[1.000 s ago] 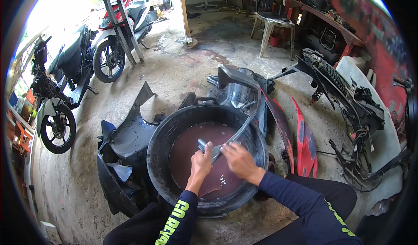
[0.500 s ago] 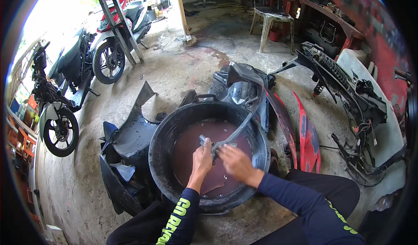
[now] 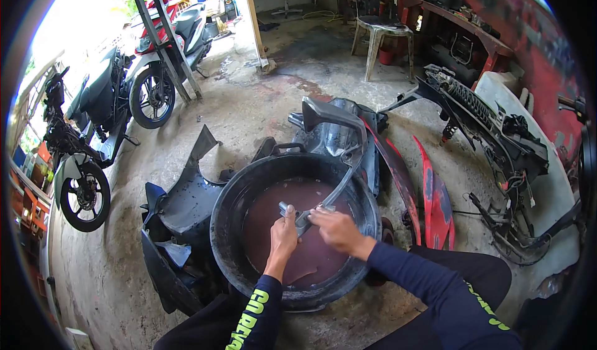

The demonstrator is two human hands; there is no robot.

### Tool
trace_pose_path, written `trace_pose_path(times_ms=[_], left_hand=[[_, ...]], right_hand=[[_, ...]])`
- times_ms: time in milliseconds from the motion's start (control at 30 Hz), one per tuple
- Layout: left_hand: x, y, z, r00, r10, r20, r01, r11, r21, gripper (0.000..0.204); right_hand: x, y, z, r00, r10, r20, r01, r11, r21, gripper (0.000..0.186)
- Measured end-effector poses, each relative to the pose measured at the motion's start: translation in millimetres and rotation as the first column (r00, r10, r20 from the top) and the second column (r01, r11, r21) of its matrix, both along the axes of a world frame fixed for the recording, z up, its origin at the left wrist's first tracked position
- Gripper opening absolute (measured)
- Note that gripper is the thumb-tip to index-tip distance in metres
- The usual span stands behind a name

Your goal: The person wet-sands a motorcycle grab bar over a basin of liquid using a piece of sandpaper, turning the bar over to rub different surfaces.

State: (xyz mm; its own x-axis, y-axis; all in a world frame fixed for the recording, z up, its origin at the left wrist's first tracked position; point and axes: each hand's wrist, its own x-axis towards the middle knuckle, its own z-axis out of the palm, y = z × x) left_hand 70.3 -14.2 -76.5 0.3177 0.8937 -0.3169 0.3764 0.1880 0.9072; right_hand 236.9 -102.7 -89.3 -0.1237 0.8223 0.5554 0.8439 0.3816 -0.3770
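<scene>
My left hand [image 3: 283,235] is closed round the near end of a long, curved grey plastic motorcycle trim piece [image 3: 346,179], thumb on top. The piece slants up and away over a round black tub [image 3: 219,238], its wide far end [image 3: 333,112] beyond the far rim. My right hand [image 3: 339,230] presses its bent fingers on the trim piece just right of the left hand. A small greyish edge shows by those fingertips; what it belongs to is too small to name. Reddish-brown water [image 3: 273,196] lies in the tub below both hands.
Black plastic body panels [image 3: 189,207] lie left of the tub. Red panels [image 3: 437,204] and a stripped motorcycle frame [image 3: 491,138] are on the right. Two scooters [image 3: 93,138] stand at left, near a metal post [image 3: 163,45]. A plastic chair [image 3: 382,29] and red workbench [image 3: 466,23] are behind.
The far end of the trim piece has swung left and slightly down. My right hand stays pressed on it, shifted a little; my left hand keeps its hold. The whole view has shifted slightly.
</scene>
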Motion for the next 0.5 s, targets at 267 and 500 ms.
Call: trace_pose_path(times_ms=[267, 500], left_hand=[[0, -1, -2, 1.000, -0.004, -0.006, 0.004, 0.999, 0.047, 0.079], [-2, 4, -7, 1.000, -0.004, 0.015, 0.004, 1.000, 0.013, 0.084]], right_hand=[[11, -5, 4, 1.000, 0.022, -0.020, -0.024, 0.997, -0.079, 0.035], [-7, -4, 3, 0.993, 0.028, 0.119, -0.026, 1.000, -0.012, 0.032]])
